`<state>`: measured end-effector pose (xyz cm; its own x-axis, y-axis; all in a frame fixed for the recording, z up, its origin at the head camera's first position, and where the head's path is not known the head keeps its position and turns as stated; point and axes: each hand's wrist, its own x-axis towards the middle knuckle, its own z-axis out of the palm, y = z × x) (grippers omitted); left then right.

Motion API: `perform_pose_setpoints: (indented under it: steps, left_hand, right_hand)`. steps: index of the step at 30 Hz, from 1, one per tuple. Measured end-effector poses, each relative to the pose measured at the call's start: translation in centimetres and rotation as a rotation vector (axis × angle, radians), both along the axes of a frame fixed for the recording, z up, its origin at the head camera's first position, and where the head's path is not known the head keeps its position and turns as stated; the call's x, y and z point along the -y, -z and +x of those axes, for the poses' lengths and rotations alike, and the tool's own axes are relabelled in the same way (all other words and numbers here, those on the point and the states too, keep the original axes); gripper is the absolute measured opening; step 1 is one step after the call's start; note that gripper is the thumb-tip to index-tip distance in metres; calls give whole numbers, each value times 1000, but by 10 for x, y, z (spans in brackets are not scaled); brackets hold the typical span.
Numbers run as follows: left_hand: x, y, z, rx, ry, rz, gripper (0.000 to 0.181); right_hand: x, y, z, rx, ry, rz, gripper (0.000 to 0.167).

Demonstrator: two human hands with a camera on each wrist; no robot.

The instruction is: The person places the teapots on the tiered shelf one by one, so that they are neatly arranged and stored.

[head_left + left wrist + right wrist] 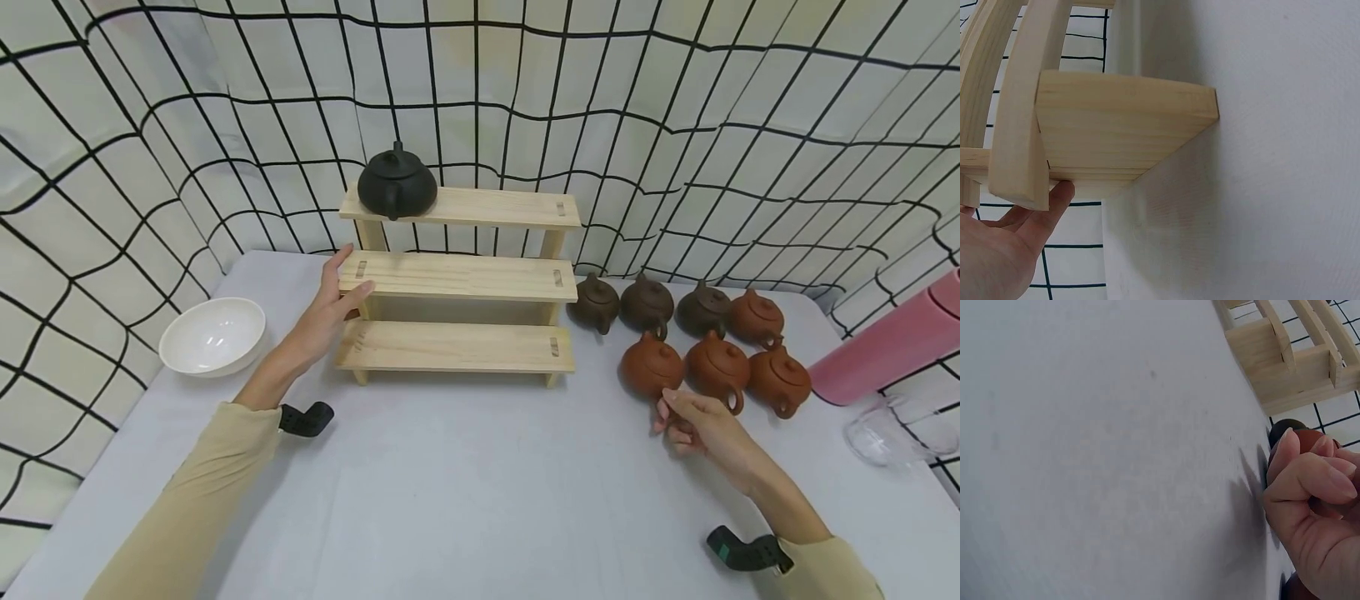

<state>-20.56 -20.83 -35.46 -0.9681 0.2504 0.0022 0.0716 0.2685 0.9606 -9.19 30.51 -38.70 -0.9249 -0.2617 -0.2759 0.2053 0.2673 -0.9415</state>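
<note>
A three-tier wooden shelf stand (457,275) stands on the table. My left hand (326,308) grips the left end of its middle board, also seen in the left wrist view, where fingers touch the wood (1122,125). A black teapot (397,183) sits on the top board at the left. To the right of the stand, my right hand (705,429) pinches the front-left reddish-brown teapot (651,367) at its near side, where the fingers hide its handle. This teapot appears to rest on the table. In the right wrist view the curled fingers (1310,481) cover most of it.
Several other teapots, dark brown (647,302) and reddish-brown (780,379), stand in two rows right of the stand. A white bowl (212,337) is at the left. A pink cylinder (888,350) and a clear glass vessel (892,433) stand far right. Black wire grid (476,104) encloses the table.
</note>
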Motion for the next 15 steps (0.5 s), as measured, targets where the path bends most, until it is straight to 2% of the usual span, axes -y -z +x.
perform_pose_setpoints:
  steps: [7, 15]
  left_hand:
    - [-1, 0, 0, 4, -3, -11, 82]
    - [-1, -1, -1, 0, 0, 8, 82]
  right_hand:
    - [17, -16, 6, -35, -18, 25, 39]
    - [52, -55, 10, -139, -59, 9, 41]
